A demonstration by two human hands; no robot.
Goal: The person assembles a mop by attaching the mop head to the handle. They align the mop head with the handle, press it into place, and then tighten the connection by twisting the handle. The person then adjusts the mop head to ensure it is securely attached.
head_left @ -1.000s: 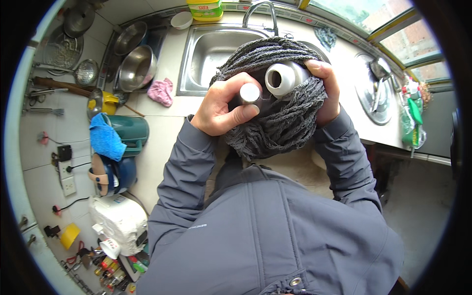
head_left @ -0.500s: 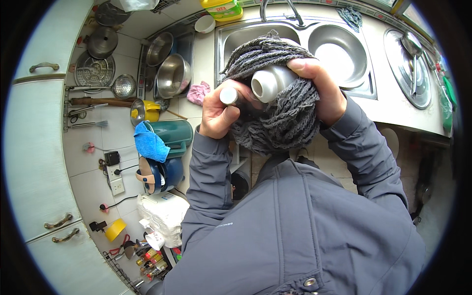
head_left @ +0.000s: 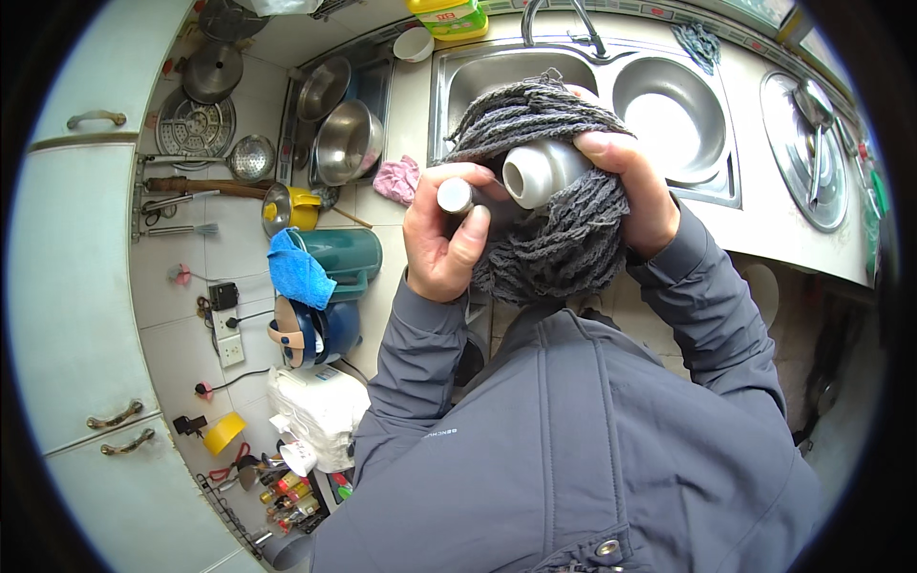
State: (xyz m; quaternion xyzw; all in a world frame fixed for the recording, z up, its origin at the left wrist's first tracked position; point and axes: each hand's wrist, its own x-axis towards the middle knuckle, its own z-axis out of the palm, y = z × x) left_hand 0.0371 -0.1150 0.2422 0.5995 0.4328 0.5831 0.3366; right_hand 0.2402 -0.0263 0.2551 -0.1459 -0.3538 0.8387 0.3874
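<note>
A grey mop head (head_left: 564, 253) of thick looped yarn is held up in front of me at the sink's near edge. From its middle sticks out a pale plastic socket (head_left: 546, 174), its round open mouth toward the left. My right hand (head_left: 638, 191) grips the mop head from the right, with the thumb on the socket. My left hand (head_left: 435, 244) pinches a slim metal tube (head_left: 456, 197) with a round whitish end, between thumb and fingers. The tube's end is beside the socket's mouth, apart from it. The rest of the tube is hidden.
Behind the mop lies a double steel sink (head_left: 735, 181) with a faucet (head_left: 564, 19). A pot lid (head_left: 788, 143) with a ladle lies on the right counter. Left stand metal basins (head_left: 349, 143), a pink cloth (head_left: 396, 180), a green pitcher (head_left: 349, 250) and a blue kettle (head_left: 336, 334).
The whole view has shifted slightly. My left hand has dropped a little and its thumb sits lower on the tube. My right hand keeps its grip on the mop head.
</note>
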